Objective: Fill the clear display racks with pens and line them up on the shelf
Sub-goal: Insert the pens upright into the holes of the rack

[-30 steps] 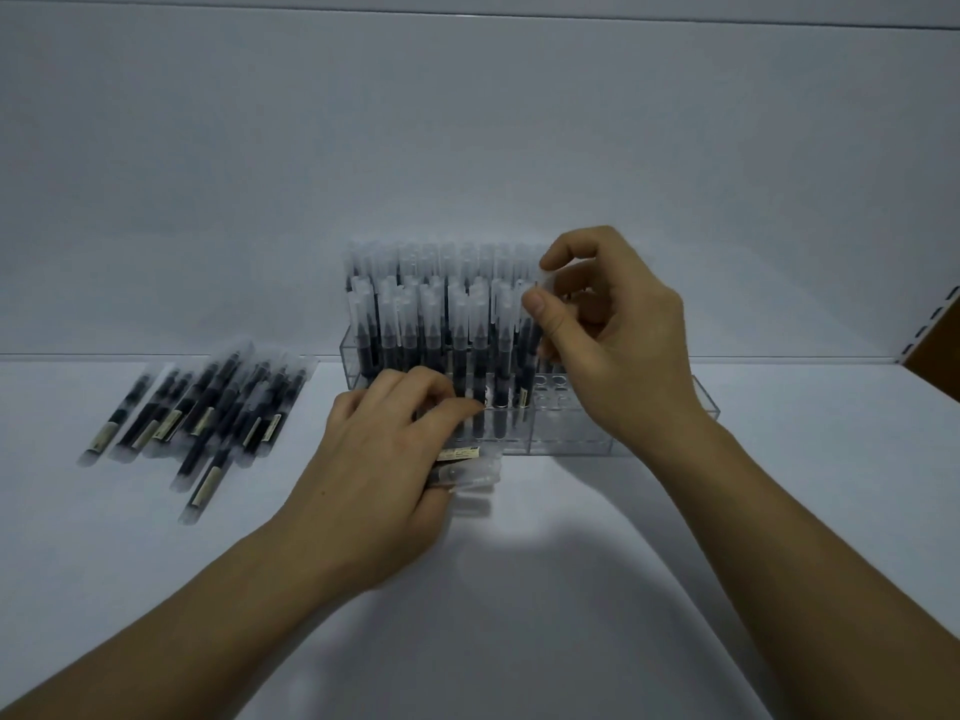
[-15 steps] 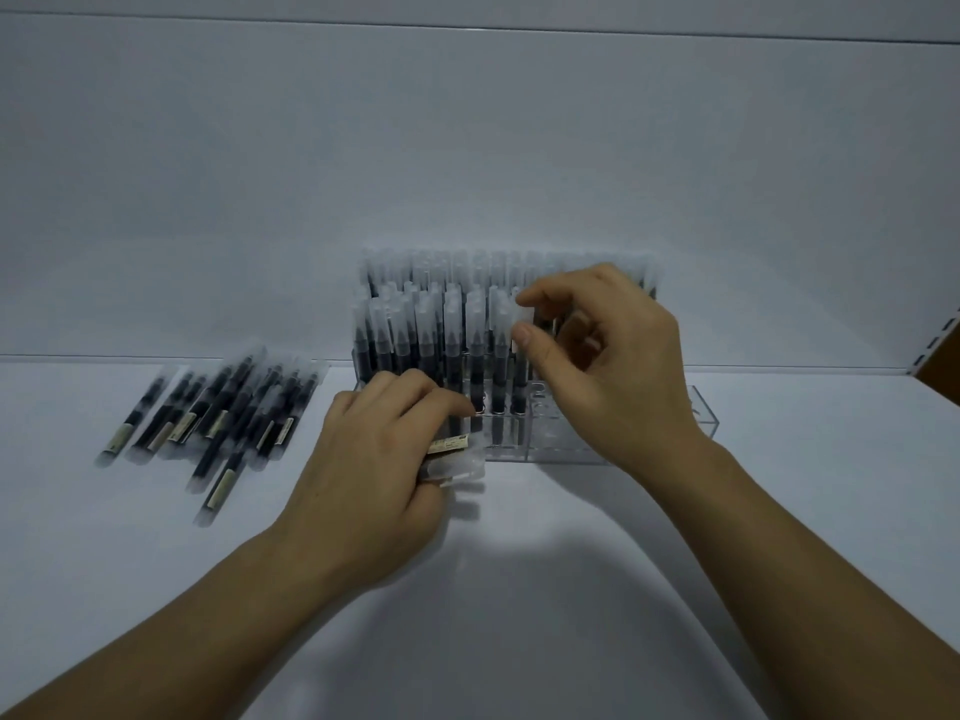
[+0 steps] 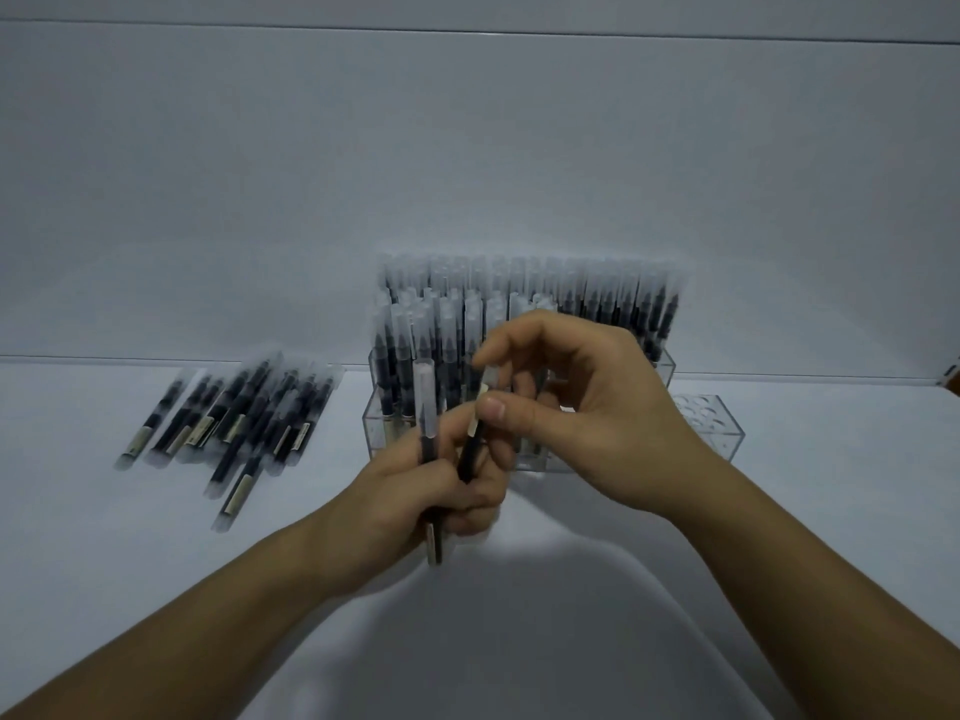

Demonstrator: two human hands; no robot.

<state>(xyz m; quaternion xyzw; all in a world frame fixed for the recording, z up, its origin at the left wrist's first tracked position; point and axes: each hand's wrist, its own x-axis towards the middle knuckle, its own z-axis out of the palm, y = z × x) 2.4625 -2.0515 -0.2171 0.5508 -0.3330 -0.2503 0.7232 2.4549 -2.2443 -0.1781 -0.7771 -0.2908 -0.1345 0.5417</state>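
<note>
A clear display rack [image 3: 719,439] stands on the white shelf [image 3: 571,615], its left and back rows packed with upright black pens [image 3: 613,298] in frosted caps; its right end shows bare holes. In front of it my left hand [image 3: 415,506] grips two pens: one upright with its cap on top [image 3: 425,397], one slanted [image 3: 474,449]. My right hand [image 3: 587,407] pinches the upper end of the slanted pen between thumb and forefinger. Both hands hide the rack's front middle.
Several loose pens [image 3: 234,423] lie in a fanned pile on the shelf to the left of the rack. A grey back wall [image 3: 467,148] rises right behind the rack. A brown edge [image 3: 955,379] shows at the far right.
My left hand has lifted off the shelf and turned its pens upright. My right hand has come down from the pen tops in the rack and taken the end of one pen.
</note>
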